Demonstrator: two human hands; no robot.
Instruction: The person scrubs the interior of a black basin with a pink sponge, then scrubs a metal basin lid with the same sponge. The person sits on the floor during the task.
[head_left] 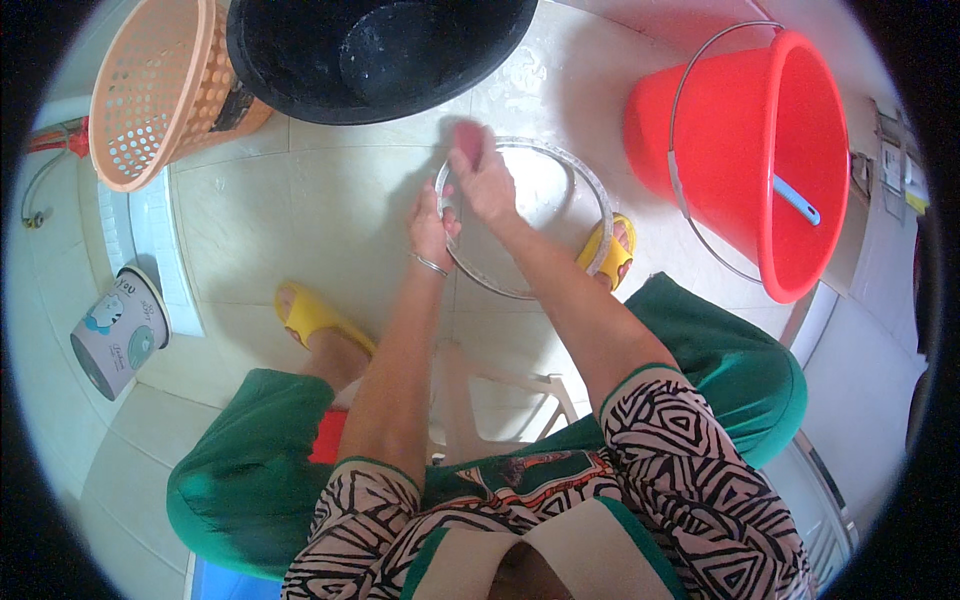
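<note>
Tiled floor (230, 220) beneath; round ring (604, 203), no long axis, extends rightward from both hands, left hand (432, 225) curled around its left rim, right hand (487, 185) clasping a pink pad (467, 140) by the upper-left rim, contact unclear.

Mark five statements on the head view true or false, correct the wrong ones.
1. The left hand holds the pale ring. True.
2. The right hand is empty. False: it holds a blurred reddish item.
3. A blue handle shows inside the red bucket. True.
4. The black basin is to the right of the red bucket. False: it is to the left.
5. Both slippers are yellow. True.
</note>
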